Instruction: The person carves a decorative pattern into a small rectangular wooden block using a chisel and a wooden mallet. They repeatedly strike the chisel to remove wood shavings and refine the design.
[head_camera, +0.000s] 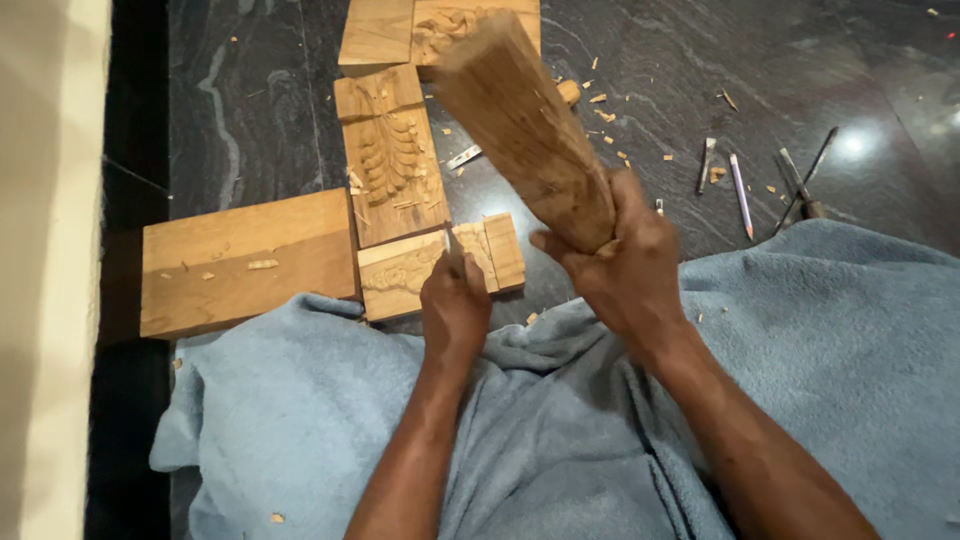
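A plain wooden plank (245, 262) lay at the left of the frame on the dark marbled floor (250, 110). Above centre sat a tall block carved with leaf shapes (392, 155), and two more wooden blocks (432, 30) touched the top edge. A pencil (740, 193) and metal chisels (800, 185) lay at upper right among wood chips (604, 113). A blue towel (560, 440) covered the lower frame.

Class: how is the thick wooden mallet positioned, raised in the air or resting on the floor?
Raised. The right hand grips the thick wooden mallet by its narrow end, its wide head tilted up above the carved wooden blocks.
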